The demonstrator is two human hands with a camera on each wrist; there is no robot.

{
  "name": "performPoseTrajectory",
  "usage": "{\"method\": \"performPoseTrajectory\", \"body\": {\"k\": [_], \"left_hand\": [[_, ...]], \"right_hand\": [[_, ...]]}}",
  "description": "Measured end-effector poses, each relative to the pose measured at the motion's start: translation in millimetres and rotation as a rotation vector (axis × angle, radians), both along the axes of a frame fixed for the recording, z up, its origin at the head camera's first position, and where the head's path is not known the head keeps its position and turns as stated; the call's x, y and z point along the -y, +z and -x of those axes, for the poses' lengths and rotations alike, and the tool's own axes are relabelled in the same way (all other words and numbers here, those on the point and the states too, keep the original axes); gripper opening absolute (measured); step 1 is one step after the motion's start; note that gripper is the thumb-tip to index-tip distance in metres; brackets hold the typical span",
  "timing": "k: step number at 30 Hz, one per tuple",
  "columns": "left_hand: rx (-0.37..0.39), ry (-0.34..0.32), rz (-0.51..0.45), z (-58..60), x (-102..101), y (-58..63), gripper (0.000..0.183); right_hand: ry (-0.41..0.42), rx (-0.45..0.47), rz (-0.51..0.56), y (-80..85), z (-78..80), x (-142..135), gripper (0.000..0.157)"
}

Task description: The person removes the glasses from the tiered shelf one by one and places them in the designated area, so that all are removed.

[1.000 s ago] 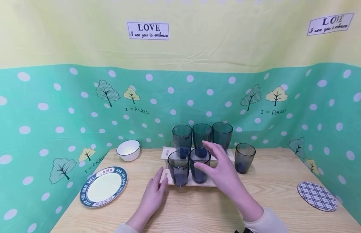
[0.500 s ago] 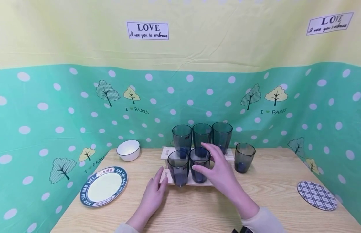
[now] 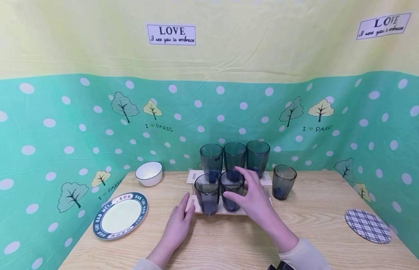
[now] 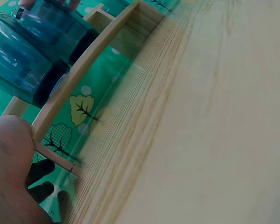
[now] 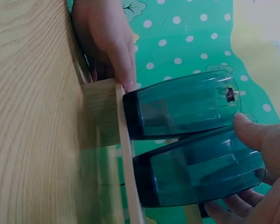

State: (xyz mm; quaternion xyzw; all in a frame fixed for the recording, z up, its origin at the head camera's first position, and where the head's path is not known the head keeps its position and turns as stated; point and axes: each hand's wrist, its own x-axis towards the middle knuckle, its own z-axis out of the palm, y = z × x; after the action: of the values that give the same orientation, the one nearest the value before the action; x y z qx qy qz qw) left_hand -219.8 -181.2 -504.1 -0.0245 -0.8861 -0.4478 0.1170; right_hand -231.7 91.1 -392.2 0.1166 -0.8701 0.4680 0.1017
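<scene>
A two-tier wooden stand (image 3: 193,202) holds dark tinted glasses. Two are on the front tier: a left glass (image 3: 206,198) and a right glass (image 3: 230,204), both upright. My right hand (image 3: 258,202) holds the right one near its rim, thumb on one side and fingers on the other, as the right wrist view shows. The held glass (image 5: 196,175) has its base on the board. My left hand (image 3: 177,223) grips the stand's left end, its thumb at the board (image 5: 123,140) edge and its other fingers by the leg (image 5: 101,102).
Three more glasses (image 3: 234,153) line the back tier. Right of the stand, a single glass (image 3: 284,182) stands on the table (image 3: 223,247). At left are a white bowl (image 3: 149,176) and a blue-rimmed plate (image 3: 98,225). A checked round mat (image 3: 368,227) lies far right.
My right hand has moved slightly left and closed in around the front right glass. My left hand and the other glasses have stayed in place.
</scene>
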Motion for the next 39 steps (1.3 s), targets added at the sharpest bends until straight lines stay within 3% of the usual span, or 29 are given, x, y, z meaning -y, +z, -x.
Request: {"method": "performPoseTrajectory", "body": {"k": [26, 39], "left_hand": [[0.0, 0.003, 0.01, -0.1, 0.3, 0.3, 0.061], [0.003, 0.006, 0.011, 0.1, 0.0, -0.3, 0.061]], "right_hand": [[-0.004, 0.042, 0.015, -6.2, 5.4, 0.2, 0.094], [-0.033, 0.07, 0.042, 0.1, 2.7, -2.5, 0.097]]}}
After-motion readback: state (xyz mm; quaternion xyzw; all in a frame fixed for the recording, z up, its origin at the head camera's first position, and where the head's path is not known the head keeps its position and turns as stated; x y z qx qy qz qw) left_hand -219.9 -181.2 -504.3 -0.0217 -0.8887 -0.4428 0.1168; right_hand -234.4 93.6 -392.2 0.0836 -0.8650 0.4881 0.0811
